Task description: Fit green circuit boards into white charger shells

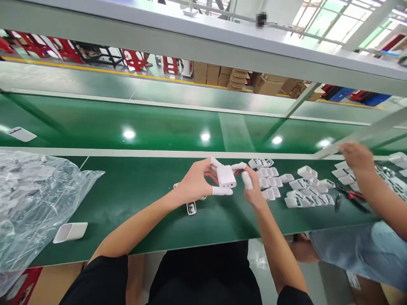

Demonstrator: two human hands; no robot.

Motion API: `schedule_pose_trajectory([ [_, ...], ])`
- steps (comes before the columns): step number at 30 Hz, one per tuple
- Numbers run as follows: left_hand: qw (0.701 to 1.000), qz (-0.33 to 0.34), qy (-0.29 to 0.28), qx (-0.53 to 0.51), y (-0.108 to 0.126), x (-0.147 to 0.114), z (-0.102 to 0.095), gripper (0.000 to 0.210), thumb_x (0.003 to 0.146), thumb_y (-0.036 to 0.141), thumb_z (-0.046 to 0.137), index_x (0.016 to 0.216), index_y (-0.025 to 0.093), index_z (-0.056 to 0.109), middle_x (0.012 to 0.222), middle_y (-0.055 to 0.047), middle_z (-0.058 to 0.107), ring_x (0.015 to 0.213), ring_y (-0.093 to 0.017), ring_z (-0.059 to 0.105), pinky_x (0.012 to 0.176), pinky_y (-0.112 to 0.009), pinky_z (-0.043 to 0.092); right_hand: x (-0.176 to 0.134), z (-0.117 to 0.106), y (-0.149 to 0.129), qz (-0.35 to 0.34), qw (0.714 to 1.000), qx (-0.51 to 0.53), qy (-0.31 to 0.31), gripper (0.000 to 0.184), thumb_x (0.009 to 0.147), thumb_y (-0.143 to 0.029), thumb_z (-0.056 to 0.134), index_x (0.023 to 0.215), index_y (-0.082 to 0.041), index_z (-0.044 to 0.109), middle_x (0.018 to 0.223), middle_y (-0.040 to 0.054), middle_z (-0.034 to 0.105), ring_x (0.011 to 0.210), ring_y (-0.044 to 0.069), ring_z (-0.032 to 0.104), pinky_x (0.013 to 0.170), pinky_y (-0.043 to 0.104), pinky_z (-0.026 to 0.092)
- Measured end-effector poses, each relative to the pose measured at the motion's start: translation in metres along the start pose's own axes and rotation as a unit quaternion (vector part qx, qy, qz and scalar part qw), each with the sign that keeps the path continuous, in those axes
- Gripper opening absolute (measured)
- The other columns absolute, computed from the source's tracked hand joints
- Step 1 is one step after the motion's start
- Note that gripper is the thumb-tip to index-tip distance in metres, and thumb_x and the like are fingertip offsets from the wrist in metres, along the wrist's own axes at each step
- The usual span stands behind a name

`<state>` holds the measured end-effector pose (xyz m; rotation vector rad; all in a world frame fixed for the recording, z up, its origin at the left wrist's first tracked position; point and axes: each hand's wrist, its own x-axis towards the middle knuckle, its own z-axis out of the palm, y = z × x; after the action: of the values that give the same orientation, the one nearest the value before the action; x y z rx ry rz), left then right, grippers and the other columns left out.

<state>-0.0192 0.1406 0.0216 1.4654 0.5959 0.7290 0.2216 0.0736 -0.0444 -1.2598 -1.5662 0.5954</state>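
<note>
My left hand grips a small white box-shaped device with rounded edges, fingers above and thumb below. Small port openings show along the end of the device facing me. My right hand is just to the right, thumb and forefinger spread apart; the forefinger tip is close to the device's upper right edge, and I cannot tell whether it touches. White finger covers sit on fingertips of both hands. Under my left hand, partly hidden, lie a few small white parts, one an open-ended piece with its inside showing.
White casings stand in rows to the right, with more casings beyond. Red-handled pliers lie near a co-worker's blurred hand. At left are a plastic bag of white parts and an empty sleeve. A rail crosses behind.
</note>
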Motion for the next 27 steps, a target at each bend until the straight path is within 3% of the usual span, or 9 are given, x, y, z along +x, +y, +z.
schedule_pose_trajectory([
  [2,0.999,-0.017,-0.033,0.032,0.009,-0.018,0.016,0.062,0.055,0.023,0.114,0.105,0.019,0.076,0.096,-0.006,0.085,0.081,-0.019,0.080,0.081,-0.031,0.068,-0.019,-0.016,-0.032,-0.045,0.999,0.022,-0.007,0.077,0.107,-0.092,0.037,0.117,-0.023,0.072,0.099,0.0077,0.071,0.089,0.026,0.062,0.083,0.044,0.050],
  [4,0.996,-0.040,-0.067,0.050,0.017,-0.034,0.030,0.062,0.055,0.024,0.114,0.102,0.018,0.075,0.093,-0.006,0.085,0.080,-0.020,0.081,0.080,-0.032,0.068,-0.037,-0.026,-0.059,-0.086,0.995,-0.016,-0.036,0.080,0.099,-0.099,0.046,0.107,-0.024,0.068,0.093,0.0048,0.064,0.083,0.024,0.055,0.078,0.041,0.044],
  [7,0.990,-0.068,-0.108,0.053,0.027,-0.058,0.049,0.061,0.054,0.026,0.114,0.100,0.018,0.075,0.092,-0.006,0.085,0.080,-0.021,0.081,0.081,-0.034,0.069,-0.062,-0.031,-0.083,-0.133,0.985,-0.086,-0.067,0.066,0.101,-0.089,0.060,0.088,-0.025,0.054,0.084,0.0003,0.056,0.077,0.020,0.046,0.073,0.038,0.035],
  [11,0.987,-0.088,-0.126,0.046,0.026,-0.100,0.073,0.063,0.056,0.027,0.114,0.105,0.019,0.076,0.095,-0.004,0.084,0.085,-0.021,0.081,0.087,-0.034,0.069,-0.105,-0.025,-0.090,-0.170,0.976,-0.119,-0.066,0.057,0.103,-0.074,0.066,0.081,-0.026,0.043,0.079,-0.0013,0.051,0.074,0.019,0.042,0.070,0.036,0.029],
  [14,0.990,-0.098,-0.096,0.037,0.005,-0.143,0.094,0.074,0.058,0.030,0.114,0.121,0.021,0.076,0.106,-0.005,0.085,0.093,-0.022,0.082,0.093,-0.035,0.069,-0.151,-0.014,-0.085,-0.181,0.974,-0.128,-0.050,0.060,0.095,-0.073,0.072,0.079,-0.027,0.037,0.076,-0.0027,0.047,0.071,0.018,0.036,0.069,0.036,0.026],
  [16,0.989,-0.117,-0.084,0.045,-0.019,-0.174,0.108,0.060,0.064,0.038,0.111,0.109,0.019,0.077,0.104,-0.007,0.084,0.097,-0.024,0.082,0.095,-0.037,0.068,-0.186,-0.002,-0.079,-0.168,0.977,-0.126,-0.047,0.062,0.091,-0.074,0.074,0.077,-0.028,0.035,0.075,-0.0037,0.045,0.070,0.017,0.033,0.069,0.036,0.025],
  [21,0.983,-0.152,0.060,0.084,-0.078,-0.238,0.131,0.070,0.045,0.049,0.112,0.099,0.019,0.080,0.095,-0.005,0.081,0.087,-0.026,0.079,0.083,-0.038,0.070,-0.258,0.040,-0.057,-0.068,0.989,-0.090,-0.090,0.067,0.087,-0.078,0.077,0.076,-0.027,0.034,0.076,-0.0038,0.048,0.070,0.016,0.035,0.069,0.035,0.025],
  [24,0.974,-0.181,0.109,0.079,-0.092,-0.257,0.138,0.067,0.049,0.057,0.108,0.097,0.020,0.080,0.092,-0.005,0.082,0.088,-0.028,0.080,0.085,-0.040,0.070,-0.273,0.065,-0.041,-0.037,0.994,-0.004,-0.101,0.073,0.081,-0.080,0.083,0.073,-0.027,0.034,0.071,-0.0063,0.045,0.067,0.014,0.036,0.067,0.033,0.027],
  [27,0.965,-0.180,0.179,0.064,-0.091,-0.260,0.138,0.077,0.035,0.055,0.112,0.098,0.022,0.080,0.092,-0.006,0.084,0.090,-0.034,0.083,0.086,-0.045,0.071,-0.266,0.089,-0.024,-0.033,0.988,0.111,-0.098,0.077,0.077,-0.084,0.086,0.066,-0.028,0.034,0.062,-0.0088,0.041,0.060,0.012,0.038,0.063,0.031,0.031],
])
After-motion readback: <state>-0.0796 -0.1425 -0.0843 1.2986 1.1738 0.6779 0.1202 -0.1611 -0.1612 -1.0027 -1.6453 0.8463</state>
